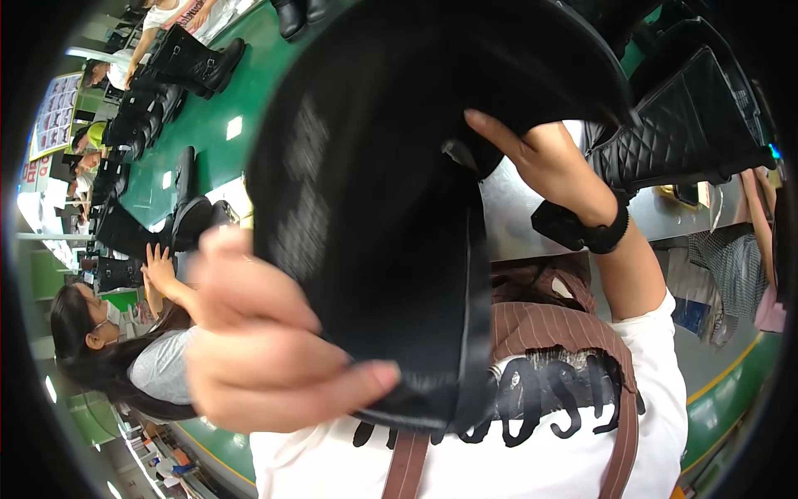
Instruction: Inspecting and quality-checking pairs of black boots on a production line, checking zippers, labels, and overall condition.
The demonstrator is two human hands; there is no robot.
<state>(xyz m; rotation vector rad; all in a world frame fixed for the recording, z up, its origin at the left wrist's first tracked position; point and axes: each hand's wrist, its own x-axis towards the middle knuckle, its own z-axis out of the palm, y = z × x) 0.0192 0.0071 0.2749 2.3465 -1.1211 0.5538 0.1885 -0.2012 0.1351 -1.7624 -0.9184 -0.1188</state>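
A large black boot (391,249) with a smooth, shiny surface is held up close in front of my chest and fills the middle of the head view. Fingers curled, my left hand (283,333) grips its lower left edge; this hand is blurred. Higher up on the right, my right hand (536,158), with a black watch on its wrist, grasps the boot with the thumb on the near side. A small pale spot shows beside that thumb. The fingers behind the boot are hidden.
Black boots with buckles (179,62) stand along a green table (237,162) at the left, where co-workers sit. Nearby is a co-worker's hand (158,270). A quilted black boot (677,125) lies at the right above a metal surface (519,216).
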